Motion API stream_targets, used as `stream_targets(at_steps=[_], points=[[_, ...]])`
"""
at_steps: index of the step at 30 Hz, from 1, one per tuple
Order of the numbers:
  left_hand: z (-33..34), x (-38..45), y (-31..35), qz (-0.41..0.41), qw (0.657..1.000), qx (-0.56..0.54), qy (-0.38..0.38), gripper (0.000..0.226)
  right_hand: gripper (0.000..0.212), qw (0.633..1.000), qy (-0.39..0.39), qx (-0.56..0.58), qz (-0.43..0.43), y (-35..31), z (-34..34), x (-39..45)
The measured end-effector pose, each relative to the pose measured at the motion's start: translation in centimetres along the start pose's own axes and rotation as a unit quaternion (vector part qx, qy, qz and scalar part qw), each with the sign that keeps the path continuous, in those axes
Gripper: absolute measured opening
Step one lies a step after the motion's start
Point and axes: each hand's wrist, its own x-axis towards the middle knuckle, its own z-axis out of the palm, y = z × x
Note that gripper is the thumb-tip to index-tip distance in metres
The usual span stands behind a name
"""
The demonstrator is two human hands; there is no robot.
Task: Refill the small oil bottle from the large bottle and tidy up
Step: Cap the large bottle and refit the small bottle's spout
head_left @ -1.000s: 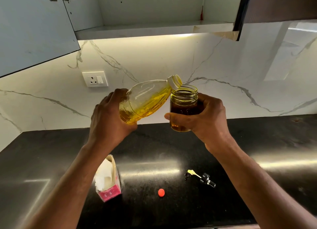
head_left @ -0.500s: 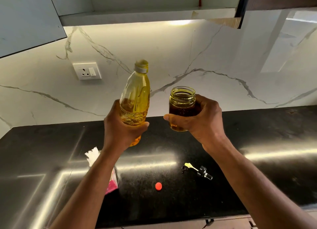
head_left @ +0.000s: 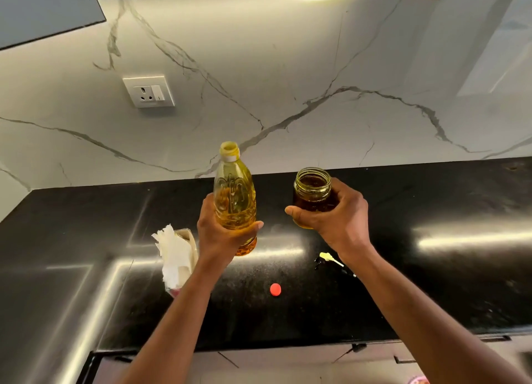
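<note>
My left hand [head_left: 220, 234] grips the large clear oil bottle [head_left: 234, 196] round its lower half; it stands upright in the air, uncapped, about half full of yellow oil. My right hand [head_left: 336, 213] holds the small glass bottle [head_left: 312, 190], a squat open jar with dark amber oil near its neck, upright just right of the large bottle. Both are above the black counter [head_left: 431, 283]. A red cap [head_left: 275, 289] lies on the counter below the hands. A pourer lid with a yellow tip [head_left: 328, 258] lies partly hidden behind my right wrist.
An open tissue box [head_left: 177, 257] stands on the counter left of my left forearm. A wall socket [head_left: 148, 91] sits on the marble backsplash. A cabinet door [head_left: 43, 6] hangs open at upper left. The counter's front edge runs along the bottom.
The large bottle went from tilted over the small bottle's mouth to upright. Both hands have come down closer to the counter, and the view has tipped downward.
</note>
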Motion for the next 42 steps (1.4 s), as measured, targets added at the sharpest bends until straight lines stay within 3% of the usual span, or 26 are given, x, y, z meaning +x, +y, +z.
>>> stream_targets(at_steps=[15,27,42], points=[[0.1,-3.3,-7.2,-0.081,0.992,0.094,0.01,0.097,0.068,0.997,0.005,-0.063,0.042,9.7,2.5,-3.5],[0.1,-3.7,-9.8,-0.119,0.986,0.117,0.007,0.098,0.071,0.989,-0.045,-0.07,0.122,17.1,5.2,-5.6],[-0.2,-4.0,-11.0,-0.132,0.982,0.132,-0.011,0.099,0.069,0.984,-0.04,-0.078,0.155,20.0,6.6,-6.5]])
